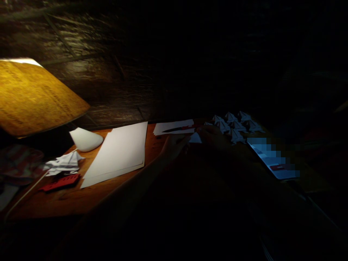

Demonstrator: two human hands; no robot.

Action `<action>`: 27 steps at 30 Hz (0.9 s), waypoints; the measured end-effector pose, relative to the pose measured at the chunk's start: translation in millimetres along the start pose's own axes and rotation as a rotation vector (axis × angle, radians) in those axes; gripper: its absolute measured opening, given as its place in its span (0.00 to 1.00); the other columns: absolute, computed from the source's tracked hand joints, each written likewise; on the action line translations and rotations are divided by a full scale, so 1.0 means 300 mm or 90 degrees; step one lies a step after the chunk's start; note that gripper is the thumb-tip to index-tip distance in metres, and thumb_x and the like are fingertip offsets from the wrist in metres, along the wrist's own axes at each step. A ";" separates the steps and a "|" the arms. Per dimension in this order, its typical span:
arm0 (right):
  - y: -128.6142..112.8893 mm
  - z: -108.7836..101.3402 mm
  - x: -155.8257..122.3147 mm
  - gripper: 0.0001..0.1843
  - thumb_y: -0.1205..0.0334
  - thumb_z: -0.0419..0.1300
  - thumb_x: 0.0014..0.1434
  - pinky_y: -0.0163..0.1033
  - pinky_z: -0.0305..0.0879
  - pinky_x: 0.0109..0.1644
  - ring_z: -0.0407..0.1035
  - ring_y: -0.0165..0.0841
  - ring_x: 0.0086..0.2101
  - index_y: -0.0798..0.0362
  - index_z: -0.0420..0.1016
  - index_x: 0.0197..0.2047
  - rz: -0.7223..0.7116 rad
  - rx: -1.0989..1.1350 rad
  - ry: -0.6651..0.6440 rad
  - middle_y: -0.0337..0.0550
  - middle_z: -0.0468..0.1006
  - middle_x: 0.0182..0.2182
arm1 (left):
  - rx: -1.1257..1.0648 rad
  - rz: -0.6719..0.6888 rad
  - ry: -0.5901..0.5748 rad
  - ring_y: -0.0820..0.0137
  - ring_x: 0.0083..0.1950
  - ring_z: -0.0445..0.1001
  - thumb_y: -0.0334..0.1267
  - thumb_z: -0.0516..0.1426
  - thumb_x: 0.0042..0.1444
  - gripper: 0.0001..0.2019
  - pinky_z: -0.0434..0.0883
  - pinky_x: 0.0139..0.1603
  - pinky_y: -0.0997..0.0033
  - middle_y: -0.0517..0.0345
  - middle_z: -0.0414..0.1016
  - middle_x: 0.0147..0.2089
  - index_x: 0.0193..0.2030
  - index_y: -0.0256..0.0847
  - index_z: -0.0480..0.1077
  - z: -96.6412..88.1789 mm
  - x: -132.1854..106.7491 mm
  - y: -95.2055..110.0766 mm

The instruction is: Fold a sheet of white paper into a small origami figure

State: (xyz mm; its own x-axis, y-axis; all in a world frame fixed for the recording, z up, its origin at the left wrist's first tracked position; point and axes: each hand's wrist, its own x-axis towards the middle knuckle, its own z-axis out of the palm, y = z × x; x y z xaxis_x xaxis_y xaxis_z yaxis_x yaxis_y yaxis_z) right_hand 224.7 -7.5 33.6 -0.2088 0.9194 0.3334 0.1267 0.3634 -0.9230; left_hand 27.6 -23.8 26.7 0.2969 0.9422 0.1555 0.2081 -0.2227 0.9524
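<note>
The scene is very dark. My left hand reaches across the wooden table with its fingers closed on a small piece of white paper. My right hand meets it from the right and also pinches that paper. Just beyond my hands lies a group of several small folded white paper figures. A white sheet with a dark, red-handled blade-like tool on it lies behind my left hand.
A stack of blank white sheets lies at centre left. Left of it are crumpled paper scraps, a red flat object, a white lamp base and a yellow lampshade. A lit screen lies at right.
</note>
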 end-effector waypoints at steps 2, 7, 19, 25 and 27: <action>0.001 -0.003 0.000 0.22 0.43 0.58 0.59 0.37 0.55 0.30 0.63 0.32 0.28 0.55 0.79 0.34 -0.011 -0.028 0.004 0.42 0.74 0.27 | 0.019 0.008 -0.008 0.77 0.20 0.70 0.54 0.59 0.60 0.22 0.66 0.20 0.79 0.58 0.71 0.21 0.26 0.35 0.72 -0.003 0.000 -0.005; -0.002 -0.005 -0.009 0.21 0.48 0.55 0.63 0.38 0.55 0.31 0.64 0.32 0.28 0.56 0.79 0.34 -0.041 -0.175 0.002 0.42 0.75 0.27 | 0.045 -0.016 -0.003 0.77 0.21 0.70 0.54 0.58 0.61 0.22 0.66 0.21 0.78 0.57 0.73 0.22 0.27 0.36 0.72 -0.002 -0.004 -0.018; -0.001 -0.005 -0.015 0.20 0.51 0.53 0.66 0.38 0.53 0.31 0.66 0.33 0.28 0.57 0.80 0.36 -0.070 -0.274 -0.021 0.45 0.77 0.28 | 0.042 -0.032 -0.031 0.77 0.21 0.68 0.53 0.59 0.60 0.22 0.63 0.22 0.78 0.58 0.72 0.21 0.26 0.36 0.73 -0.002 -0.002 -0.030; -0.005 -0.001 -0.009 0.20 0.51 0.55 0.65 0.38 0.58 0.32 0.67 0.35 0.30 0.56 0.82 0.39 -0.039 -0.177 0.000 0.46 0.79 0.32 | -0.030 -0.007 -0.026 0.77 0.20 0.68 0.53 0.62 0.57 0.21 0.65 0.22 0.76 0.58 0.72 0.21 0.24 0.36 0.72 -0.002 0.003 0.009; -0.007 0.002 -0.005 0.19 0.50 0.56 0.64 0.39 0.61 0.34 0.69 0.36 0.32 0.55 0.82 0.40 -0.055 -0.134 -0.001 0.47 0.80 0.33 | -0.055 0.006 -0.031 0.76 0.20 0.68 0.52 0.62 0.56 0.20 0.65 0.22 0.76 0.58 0.72 0.21 0.24 0.36 0.72 -0.004 0.007 0.017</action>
State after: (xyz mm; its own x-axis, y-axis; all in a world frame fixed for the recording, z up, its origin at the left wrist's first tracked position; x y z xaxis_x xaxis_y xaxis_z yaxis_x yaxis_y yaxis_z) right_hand 224.3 -9.6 34.8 -0.2293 0.8830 0.4096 0.3070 0.4650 -0.8304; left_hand 28.2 -22.8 32.1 0.3439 0.9265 0.1529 0.1252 -0.2066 0.9704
